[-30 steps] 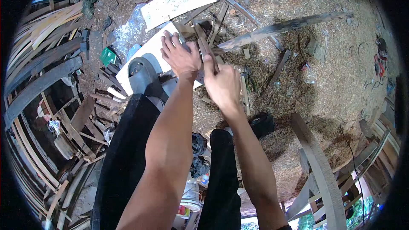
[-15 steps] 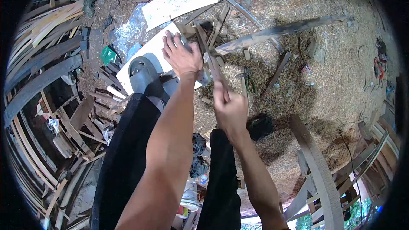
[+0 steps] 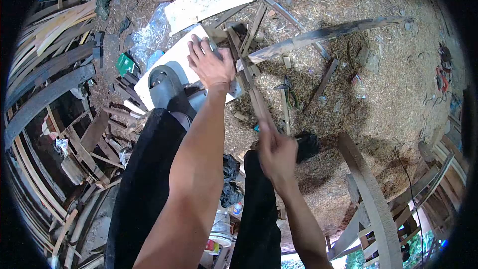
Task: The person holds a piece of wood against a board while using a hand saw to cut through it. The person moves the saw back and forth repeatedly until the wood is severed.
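My left hand [image 3: 210, 66] lies with spread fingers on a white board [image 3: 169, 55], near its right end. A foot in a dark sandal [image 3: 167, 85] rests on the same board. My right hand [image 3: 277, 154], partly blurred, is closed round the near end of a long, narrow, brownish saw [image 3: 252, 87]. The saw's far part runs past the board's right edge, beside my left hand. A long mottled wood strip [image 3: 318, 35] meets the saw near the board. What lies under my left palm is hidden.
Another white panel [image 3: 206, 1] lies beyond the board. Pliers [image 3: 286, 85] and wood scraps are on the sawdust-covered ground. Curved timbers [image 3: 50, 82] are stacked at the left, and a thick curved beam [image 3: 371, 194] stands at the lower right. A white bucket [image 3: 221, 229] is between my legs.
My right hand has moved back toward my body and slightly right, drawing the saw with it. My left hand and the foot have stayed in place on the board.
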Action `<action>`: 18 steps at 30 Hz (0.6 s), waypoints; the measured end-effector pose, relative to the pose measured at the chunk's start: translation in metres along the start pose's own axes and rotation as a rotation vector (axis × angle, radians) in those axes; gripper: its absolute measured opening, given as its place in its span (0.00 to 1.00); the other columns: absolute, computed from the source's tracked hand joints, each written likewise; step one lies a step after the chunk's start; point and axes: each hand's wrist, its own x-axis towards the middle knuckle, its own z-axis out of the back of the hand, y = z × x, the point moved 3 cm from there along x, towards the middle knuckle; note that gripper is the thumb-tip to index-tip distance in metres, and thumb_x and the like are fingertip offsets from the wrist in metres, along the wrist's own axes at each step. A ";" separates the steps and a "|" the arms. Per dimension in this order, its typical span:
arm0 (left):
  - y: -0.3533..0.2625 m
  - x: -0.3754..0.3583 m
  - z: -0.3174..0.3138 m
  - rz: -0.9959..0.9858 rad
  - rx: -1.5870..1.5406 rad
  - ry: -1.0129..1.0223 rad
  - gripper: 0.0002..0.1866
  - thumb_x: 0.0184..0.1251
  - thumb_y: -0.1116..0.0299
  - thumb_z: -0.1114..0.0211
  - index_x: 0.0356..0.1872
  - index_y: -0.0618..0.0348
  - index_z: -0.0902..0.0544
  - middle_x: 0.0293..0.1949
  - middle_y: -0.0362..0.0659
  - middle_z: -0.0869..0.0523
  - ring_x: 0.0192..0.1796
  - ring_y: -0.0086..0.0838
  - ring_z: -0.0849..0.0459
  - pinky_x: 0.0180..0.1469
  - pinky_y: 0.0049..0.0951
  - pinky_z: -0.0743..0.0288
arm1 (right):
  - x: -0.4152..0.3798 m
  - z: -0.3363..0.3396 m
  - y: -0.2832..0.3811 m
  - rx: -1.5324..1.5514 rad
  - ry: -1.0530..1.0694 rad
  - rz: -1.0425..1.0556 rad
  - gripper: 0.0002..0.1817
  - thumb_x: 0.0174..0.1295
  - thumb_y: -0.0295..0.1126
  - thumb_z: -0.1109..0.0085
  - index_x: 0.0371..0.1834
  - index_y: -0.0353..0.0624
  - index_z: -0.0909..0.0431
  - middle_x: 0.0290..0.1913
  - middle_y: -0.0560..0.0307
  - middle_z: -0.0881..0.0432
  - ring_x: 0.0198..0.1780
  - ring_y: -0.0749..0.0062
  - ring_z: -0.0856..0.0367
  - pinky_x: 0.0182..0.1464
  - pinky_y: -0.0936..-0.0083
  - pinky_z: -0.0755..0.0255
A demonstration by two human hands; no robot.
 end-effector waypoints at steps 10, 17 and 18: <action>0.004 -0.002 -0.004 0.026 -0.009 0.001 0.30 0.58 0.58 0.46 0.61 0.64 0.28 0.73 0.55 0.36 0.77 0.48 0.45 0.76 0.55 0.54 | -0.049 0.043 -0.004 0.171 0.032 -0.012 0.18 0.67 0.40 0.41 0.28 0.35 0.16 0.18 0.38 0.23 0.23 0.45 0.17 0.27 0.62 0.25; 0.002 -0.001 -0.001 0.012 -0.003 0.017 0.30 0.60 0.58 0.46 0.62 0.64 0.28 0.74 0.53 0.38 0.78 0.47 0.46 0.76 0.55 0.55 | 0.025 -0.008 0.010 0.095 0.008 0.008 0.23 0.67 0.45 0.43 0.21 0.38 0.18 0.18 0.38 0.22 0.22 0.42 0.18 0.26 0.59 0.25; 0.002 -0.001 -0.001 0.009 -0.008 0.017 0.30 0.60 0.58 0.47 0.62 0.64 0.28 0.74 0.53 0.38 0.78 0.47 0.46 0.76 0.55 0.55 | 0.053 -0.023 0.014 0.093 0.031 0.016 0.25 0.68 0.48 0.44 0.21 0.38 0.18 0.19 0.38 0.22 0.23 0.40 0.18 0.28 0.57 0.24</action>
